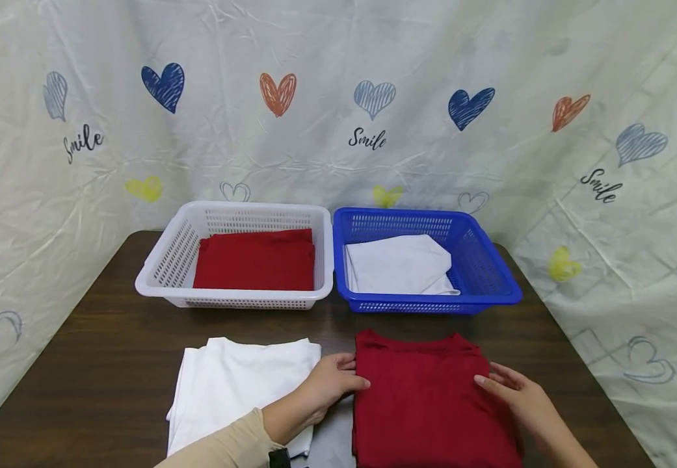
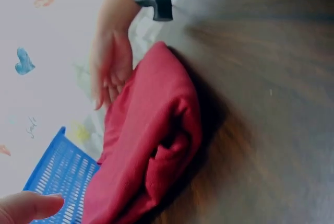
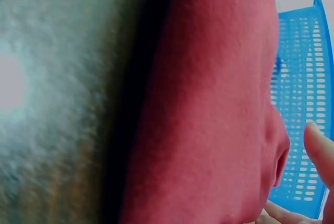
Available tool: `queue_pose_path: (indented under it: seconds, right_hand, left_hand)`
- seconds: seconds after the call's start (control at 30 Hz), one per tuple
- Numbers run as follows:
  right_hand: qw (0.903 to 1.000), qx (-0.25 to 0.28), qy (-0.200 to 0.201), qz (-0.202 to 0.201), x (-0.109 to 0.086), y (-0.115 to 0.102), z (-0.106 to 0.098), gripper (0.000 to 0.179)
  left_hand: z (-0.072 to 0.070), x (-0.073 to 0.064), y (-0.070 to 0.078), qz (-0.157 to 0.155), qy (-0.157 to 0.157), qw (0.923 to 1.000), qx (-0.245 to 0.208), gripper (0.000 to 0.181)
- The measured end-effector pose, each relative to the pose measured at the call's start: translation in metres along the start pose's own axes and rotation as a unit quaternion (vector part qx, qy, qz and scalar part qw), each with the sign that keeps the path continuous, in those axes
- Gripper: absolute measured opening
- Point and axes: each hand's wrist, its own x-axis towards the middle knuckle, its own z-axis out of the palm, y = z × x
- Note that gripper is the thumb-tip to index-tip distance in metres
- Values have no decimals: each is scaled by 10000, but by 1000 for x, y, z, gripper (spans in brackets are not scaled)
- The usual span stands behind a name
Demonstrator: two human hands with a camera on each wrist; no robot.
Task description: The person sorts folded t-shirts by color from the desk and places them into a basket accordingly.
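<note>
A folded dark red garment [image 1: 423,396] with a neckline at its far edge lies on the table, right of the middle. My left hand [image 1: 329,383] is at its left edge, the thumb reaching over the cloth and the fingers alongside. At the opposite edge is my right hand [image 1: 519,393], its fingers extended and its thumb over the top. In the right wrist view, the right thumb [image 3: 319,148] stands apart from the red cloth [image 3: 209,109], with a finger close below the fold. Left of the red garment lies a folded white garment [image 1: 238,383], partly behind my left forearm.
Behind the garments, a white basket [image 1: 233,294] holds folded red cloth [image 1: 256,260]. Beside it, a blue basket [image 1: 432,303] holds folded white cloth [image 1: 397,263]. Both stand on the dark wooden table [image 1: 92,370], near a curtain [image 1: 315,156] printed with hearts.
</note>
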Motion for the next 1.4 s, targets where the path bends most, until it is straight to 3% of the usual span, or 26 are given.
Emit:
queue_pose_path:
  seconds: [0.17, 0.47, 0.8, 1.4]
  right_hand:
    - [9997, 167, -173, -53, 3, -1, -2, 81]
    - [9980, 246, -521, 245, 9, 4, -11, 85]
    - [9935, 205, -1090, -253, 13, 15, -15, 88]
    - [9954, 276, -904, -154, 14, 12, -10, 85]
  left_hand:
    - [3, -1, -2, -241, -61, 9986, -464, 61]
    - [5, 1, -1, -492, -239, 9926, -1088, 49]
    - [9, 1, -3, -867, -461, 9909, -923, 32]
    - [5, 12, -6, -1121, -727, 9858, -1020, 39]
